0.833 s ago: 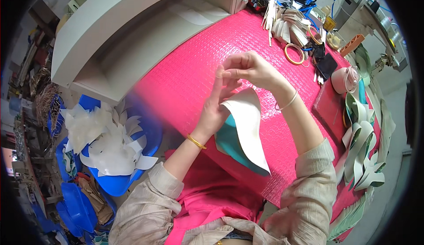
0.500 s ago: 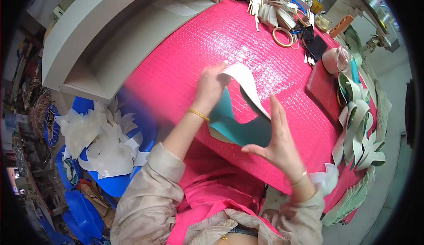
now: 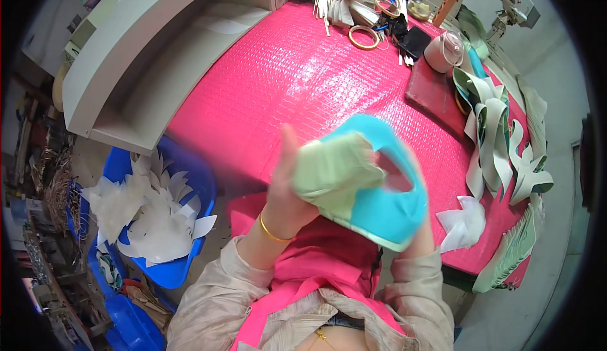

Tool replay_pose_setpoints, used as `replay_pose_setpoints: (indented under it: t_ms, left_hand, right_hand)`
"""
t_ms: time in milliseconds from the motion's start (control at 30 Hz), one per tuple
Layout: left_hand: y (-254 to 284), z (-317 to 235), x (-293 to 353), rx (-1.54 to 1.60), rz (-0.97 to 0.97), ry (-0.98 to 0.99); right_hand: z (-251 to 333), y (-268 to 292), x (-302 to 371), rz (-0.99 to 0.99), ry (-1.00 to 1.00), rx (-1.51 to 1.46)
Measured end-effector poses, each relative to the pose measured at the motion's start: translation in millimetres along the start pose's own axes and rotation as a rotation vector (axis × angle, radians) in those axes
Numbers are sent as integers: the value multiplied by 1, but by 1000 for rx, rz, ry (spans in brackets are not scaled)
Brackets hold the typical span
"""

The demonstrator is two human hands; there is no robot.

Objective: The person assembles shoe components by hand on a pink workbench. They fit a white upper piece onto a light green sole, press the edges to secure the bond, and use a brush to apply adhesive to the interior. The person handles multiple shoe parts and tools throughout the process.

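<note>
In the head view, the teal and green piece [image 3: 387, 209] has turned, hiding its white side; its green side now looks easy to reach. It is above the near edge of the pink table [image 3: 253, 98]. The left hand [image 3: 286, 190] lies against it, thumb sticking up; the right hand [image 3: 420, 172] is mostly behind it. I cannot tell if either grip is closed. Room to move is across the table's middle, between the grey cabinet [image 3: 88, 88] at its left and the red block [image 3: 436, 101] at its right.
</note>
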State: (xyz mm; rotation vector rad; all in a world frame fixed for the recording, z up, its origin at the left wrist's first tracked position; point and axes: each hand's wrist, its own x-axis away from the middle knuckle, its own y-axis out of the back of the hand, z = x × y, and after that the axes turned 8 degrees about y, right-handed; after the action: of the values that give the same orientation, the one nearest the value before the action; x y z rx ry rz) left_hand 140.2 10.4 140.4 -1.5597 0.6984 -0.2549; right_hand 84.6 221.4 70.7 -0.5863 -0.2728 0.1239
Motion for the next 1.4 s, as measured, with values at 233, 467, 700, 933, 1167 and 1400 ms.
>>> replay_pose_setpoints:
  t_ms: [233, 467, 700, 933, 1167, 1400]
  left_hand:
    - [-6, 0, -62, -199, -108, -82]
    - [-44, 15, -100, -710, -183, -166]
    - [-47, 12, -81, -678, -302, 142]
    - [-38, -28, -96, -1739, 205, -30]
    - [69, 22, -40, -596, -146, 287]
    - [51, 38, -32, -292, -251, 127]
  right_hand:
    - [42, 41, 1, -512, 977, 1332]
    - [96, -97, 41, -143, 1480, 1332]
    - [125, -25, 17, 179, 604, 106]
    - [139, -29, 7, 447, 466, 179]
    - [102, -20, -11, 48, 433, 513]
    - [98, -47, -30, -14, 514, 1039]
